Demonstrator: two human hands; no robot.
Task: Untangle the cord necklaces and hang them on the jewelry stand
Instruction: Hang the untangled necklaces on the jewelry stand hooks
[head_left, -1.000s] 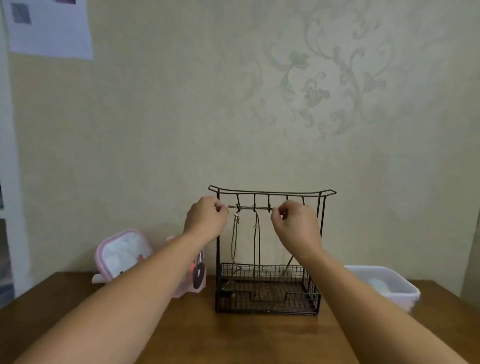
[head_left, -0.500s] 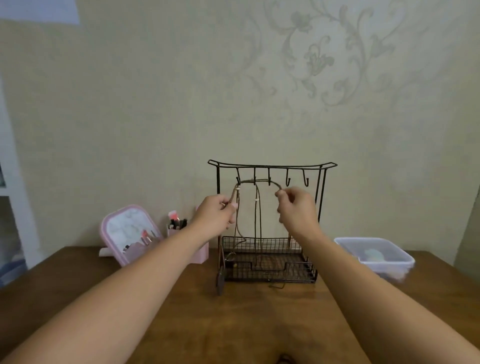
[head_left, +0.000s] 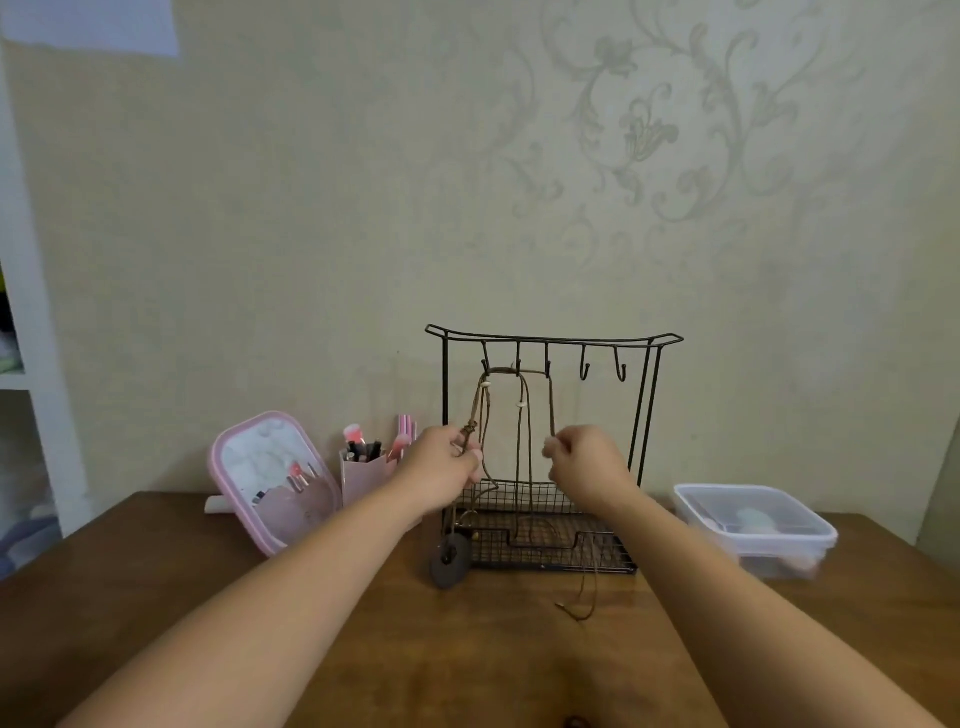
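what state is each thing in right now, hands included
left hand: pinches the cord necklace's left strands
right hand: pinches its right strand
cord necklace: draped over three left hooks, tail trailing onto table
jewelry stand: upright, two right hooks bare
dark ring pendant: at stand's front left corner
plastic container: lid on

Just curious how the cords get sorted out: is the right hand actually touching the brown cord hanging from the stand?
Touching. The head view shows the right hand pinching the lower end of the brown cord between its fingertips, with no gap.
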